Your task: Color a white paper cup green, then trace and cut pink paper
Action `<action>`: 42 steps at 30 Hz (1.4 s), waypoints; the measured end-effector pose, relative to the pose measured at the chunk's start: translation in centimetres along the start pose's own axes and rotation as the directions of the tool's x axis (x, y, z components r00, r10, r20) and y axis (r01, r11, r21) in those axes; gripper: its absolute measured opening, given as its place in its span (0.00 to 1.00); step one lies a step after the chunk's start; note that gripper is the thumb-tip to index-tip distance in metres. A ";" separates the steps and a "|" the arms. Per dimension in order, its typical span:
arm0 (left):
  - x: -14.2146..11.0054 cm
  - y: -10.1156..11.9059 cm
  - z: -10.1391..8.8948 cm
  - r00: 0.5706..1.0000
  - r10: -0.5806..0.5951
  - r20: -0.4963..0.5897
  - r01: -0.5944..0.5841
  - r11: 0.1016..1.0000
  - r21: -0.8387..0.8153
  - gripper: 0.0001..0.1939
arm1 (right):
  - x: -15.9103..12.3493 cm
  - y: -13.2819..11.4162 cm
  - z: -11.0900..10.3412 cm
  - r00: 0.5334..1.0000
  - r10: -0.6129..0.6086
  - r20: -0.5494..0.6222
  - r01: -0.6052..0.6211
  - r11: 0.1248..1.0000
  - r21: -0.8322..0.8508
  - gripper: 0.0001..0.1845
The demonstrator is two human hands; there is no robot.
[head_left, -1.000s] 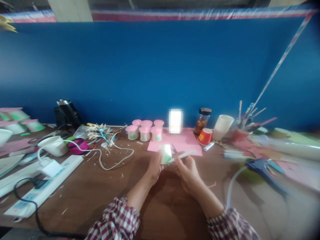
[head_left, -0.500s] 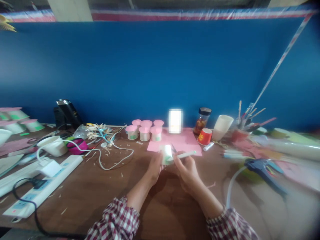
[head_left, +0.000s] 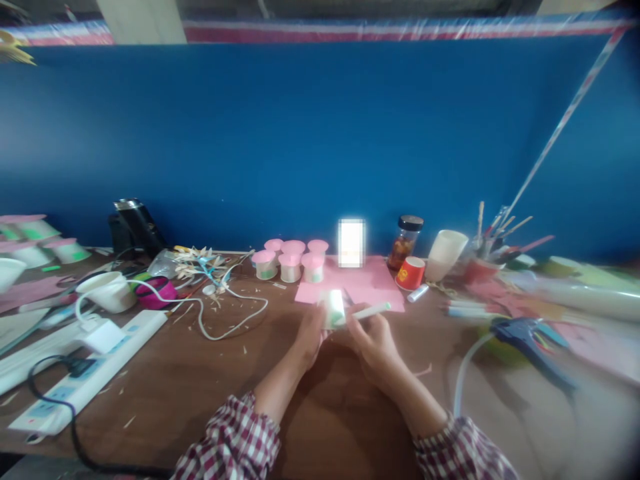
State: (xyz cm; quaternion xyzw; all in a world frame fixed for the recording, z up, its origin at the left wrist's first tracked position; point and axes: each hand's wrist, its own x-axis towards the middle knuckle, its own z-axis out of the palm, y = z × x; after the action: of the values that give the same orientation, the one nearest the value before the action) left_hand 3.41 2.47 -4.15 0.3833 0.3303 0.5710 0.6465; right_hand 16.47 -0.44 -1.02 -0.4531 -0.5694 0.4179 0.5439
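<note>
In the middle of the table my left hand (head_left: 312, 333) is closed around a small white paper cup (head_left: 334, 308) with green marks on its side, tilted over. My right hand (head_left: 371, 337) grips a white marker pen (head_left: 374, 310) with a light green end, its other end pointing at the cup. Whether the tip touches the cup is hidden by my fingers. Just behind lies a pink paper sheet (head_left: 365, 283). Several white cups with pink disc tops (head_left: 291, 260) and green marks stand at its left edge.
To the left lie a power strip (head_left: 95, 373), a white cable (head_left: 200, 320), a white mug (head_left: 111, 293) and a black flask (head_left: 137, 223). On the right are a red paper cup (head_left: 411, 273), a lidded jar (head_left: 406, 240), a white cup (head_left: 446, 255) and a blue glue gun (head_left: 530, 347).
The cup in my left hand has turned slightly, and the marker in my right hand has shifted a little towards the left. Everything else stays in place.
</note>
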 end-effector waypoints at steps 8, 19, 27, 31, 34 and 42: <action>0.2 -0.3 -0.4 1.000 -0.014 0.006 0.014 1.000 -0.005 0.23 | -0.2 0.2 0.1 1.000 0.006 -0.022 -0.006 1.000 -0.012 0.10; 0.1 0.0 -0.3 0.999 -0.030 0.017 0.030 0.999 -0.029 0.24 | -0.3 0.0 0.3 0.999 0.045 -0.026 -0.042 0.994 0.102 0.12; 0.0 0.5 -0.5 0.994 -0.108 -0.034 0.102 0.986 -0.131 0.27 | 0.1 -0.2 0.4 0.978 0.095 -0.185 -0.037 0.954 0.297 0.13; -0.1 0.9 -0.4 0.992 -0.129 0.014 0.129 0.976 -0.175 0.25 | 0.2 0.0 0.4 0.986 0.059 -0.155 -0.010 0.954 0.301 0.10; -0.1 0.8 -0.4 0.987 -0.142 0.079 0.155 0.969 -0.193 0.26 | 0.1 -0.2 0.6 0.987 0.040 -0.159 0.012 0.949 0.314 0.09; -0.1 0.7 -0.4 0.983 -0.151 0.109 0.169 0.968 -0.183 0.27 | -0.1 -0.7 0.6 0.987 0.039 -0.157 0.007 0.959 0.284 0.08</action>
State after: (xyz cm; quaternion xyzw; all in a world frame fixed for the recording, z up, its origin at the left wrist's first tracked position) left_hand 2.68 2.44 -3.71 0.3179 0.2728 0.5274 0.7392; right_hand 15.82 -0.74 -0.40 -0.4075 -0.4540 0.4616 0.6440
